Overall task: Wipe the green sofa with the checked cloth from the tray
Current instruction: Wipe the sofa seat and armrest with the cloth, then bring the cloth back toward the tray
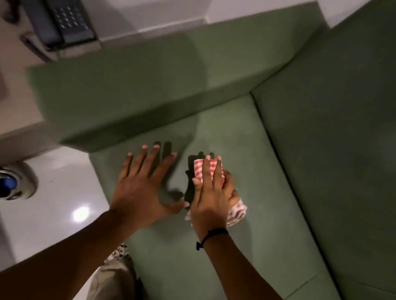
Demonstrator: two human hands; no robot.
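we press the soft, light checked cloth (pixel 210 170) flat on the green sofa (pixel 247 205); right hand (pixel 211 196) fingers together over it, left hand (pixel 142 185) spread wide.

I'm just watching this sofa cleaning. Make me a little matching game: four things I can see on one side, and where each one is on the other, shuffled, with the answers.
Things:
1. checked cloth
2. left hand
3. telephone
4. black wristband

Places:
A. on the beige side table by the sofa arm
B. spread open and bare over the seat cushion, holding nothing
C. around the right wrist
D. bunched under the right hand on the green sofa seat

Pairs: 1-D, 2-B, 3-A, 4-C
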